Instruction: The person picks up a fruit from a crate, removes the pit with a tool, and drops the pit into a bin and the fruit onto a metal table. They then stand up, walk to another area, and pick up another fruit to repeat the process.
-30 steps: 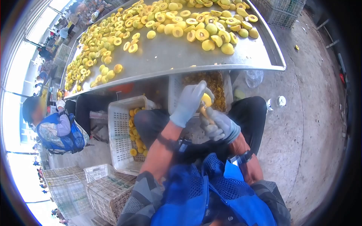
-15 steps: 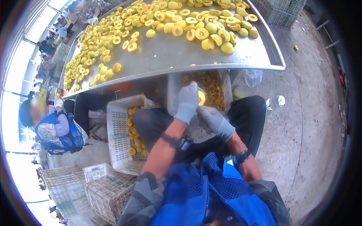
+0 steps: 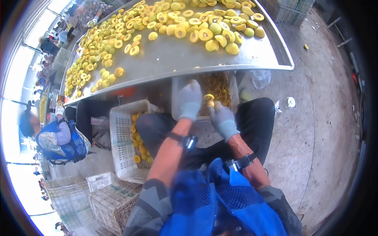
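Note:
My right hand [image 3: 223,120], in a pale work glove, pinches a yellow peach half [image 3: 208,97] at its fingertips, above a bin. My left hand [image 3: 190,100], also gloved, is closed in a fist to the left of that half, apart from it. Motion blurs this fist, and whatever it may hold is hidden. Below both hands, the white bin [image 3: 176,84] contains brownish-yellow fruit scraps [image 3: 221,89]. By my left knee stands a white crate [image 3: 120,137] with several yellow peach halves [image 3: 142,141] in it.
A metal table [image 3: 157,67] in front carries many halved peaches [image 3: 204,33]; its edge overhangs the bin. Right of my knee stands a clear bottle [image 3: 285,104]. Stacked crates [image 3: 114,204] are at lower left. A co-worker in a blue vest [image 3: 65,141] sits at the left.
My left hand has moved left, away from the peach half, and the gap between my hands has widened. The peach half stays at my right fingertips. The view has shifted slightly.

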The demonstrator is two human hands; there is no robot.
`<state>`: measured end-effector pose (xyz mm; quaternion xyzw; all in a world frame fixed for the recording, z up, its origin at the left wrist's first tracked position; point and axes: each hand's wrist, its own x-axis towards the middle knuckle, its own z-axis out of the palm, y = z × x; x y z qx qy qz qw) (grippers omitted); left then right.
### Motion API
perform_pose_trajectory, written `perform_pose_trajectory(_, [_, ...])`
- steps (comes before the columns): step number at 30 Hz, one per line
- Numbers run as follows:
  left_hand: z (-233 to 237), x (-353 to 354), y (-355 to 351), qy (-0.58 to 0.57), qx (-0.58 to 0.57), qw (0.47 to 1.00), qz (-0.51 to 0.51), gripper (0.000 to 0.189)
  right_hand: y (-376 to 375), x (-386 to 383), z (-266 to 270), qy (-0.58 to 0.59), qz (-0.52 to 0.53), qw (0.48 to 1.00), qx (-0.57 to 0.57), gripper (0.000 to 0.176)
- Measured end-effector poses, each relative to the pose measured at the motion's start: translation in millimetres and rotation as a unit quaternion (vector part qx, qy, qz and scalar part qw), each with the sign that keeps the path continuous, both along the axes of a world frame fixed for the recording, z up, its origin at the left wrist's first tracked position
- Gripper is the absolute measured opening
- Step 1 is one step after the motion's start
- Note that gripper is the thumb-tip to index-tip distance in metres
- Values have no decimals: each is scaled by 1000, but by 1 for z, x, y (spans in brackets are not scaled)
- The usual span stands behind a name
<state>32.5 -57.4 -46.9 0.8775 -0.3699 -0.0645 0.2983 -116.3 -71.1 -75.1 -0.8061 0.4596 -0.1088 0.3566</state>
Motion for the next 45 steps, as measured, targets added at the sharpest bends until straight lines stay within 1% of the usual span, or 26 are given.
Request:
perform_pose_trajectory(1, [12,12,10,-67,-32,997,-25,49,-7,-4,2,-6,1,1000,-10,30])
perform_pose_trajectory(3, [15,58,30,39,-95,994,43,44,-13,-10,1,-44,-12,998,-34,30])
perform_pose_trajectory(4, [18,82,46,163,-195,964,82,43,-13,-11,-1,-77,-22,996,-49,30])
perform_pose_trajectory(7, [40,160,95,207,-329,905,177,39,-10,-8,-8,-117,-39,991,-58,32])
perform_pose_trajectory(9, [70,182,136,328,-316,856,244,40,-9,-4,-11,-114,-39,992,-27,33])
perform_pose_trajectory(11, [59,201,192,330,-333,852,232,42,-8,-2,-15,-98,-28,994,31,33])
perform_pose_trajectory(12, [29,224,228,360,-364,839,184,44,-7,-1,-18,-75,-20,996,50,33])
perform_pose_trajectory(13, [27,211,247,470,-430,754,163,36,-7,-1,-23,-51,-12,996,68,33])
perform_pose_trajectory(14, [10,213,271,486,-420,749,165,37,-7,-1,-29,-26,-7,996,85,33])
perform_pose_trajectory(16, [-42,209,321,460,-356,789,200,41,-8,-1,-48,9,33,992,121,34])
perform_pose_trajectory(17, [-74,209,344,407,-278,844,211,43,-9,-3,-54,28,52,989,139,34])
perform_pose_trajectory(18, [-104,206,365,318,-147,916,196,46,-10,-4,-56,31,54,989,135,34])
perform_pose_trajectory(19, [-113,192,367,229,-19,956,184,49,-11,-5,-57,33,57,989,131,34])
perform_pose_trajectory(20, [-119,174,376,-3,228,966,124,53,-11,-4,-57,36,62,989,128,35])
perform_pose_trajectory(21, [-150,174,396,127,134,974,134,47,-12,-1,-50,30,47,992,112,35])
perform_pose_trajectory(22, [-179,171,409,252,36,957,141,44,-14,3,-35,25,32,995,96,36])
perform_pose_trajectory(23, [-208,171,419,459,-108,846,249,47,-16,7,-26,19,16,996,80,36])
perform_pose_trajectory(24, [-212,162,412,581,-262,665,389,50,-20,11,-24,28,3,997,72,37])
perform_pose_trajectory(27, [-213,151,414,600,-245,617,446,51,-34,27,-31,87,0,996,24,38])
perform_pose_trajectory(30, [-212,135,414,545,-221,647,485,46,-38,44,-46,-25,8,997,-77,41])
perform_pose_trajectory(33, [-272,140,440,462,-248,726,444,38,-47,58,-80,51,64,996,-42,42])
perform_pose_trajectory(35, [-260,132,437,464,-215,730,454,37,-48,65,-109,94,92,991,-37,41])
perform_pose_trajectory(36, [-257,125,440,465,-192,733,457,36,-44,64,-112,117,101,987,-31,41])
perform_pose_trajectory(39, [-251,117,430,439,-149,754,465,41,-34,65,-114,26,48,998,-40,39])
perform_pose_trajectory(42, [-289,121,450,395,-135,792,445,39,-33,67,-111,4,49,998,-36,37])
perform_pose_trajectory(45, [-318,119,467,277,-131,883,356,39,-38,76,-98,23,58,998,4,36])
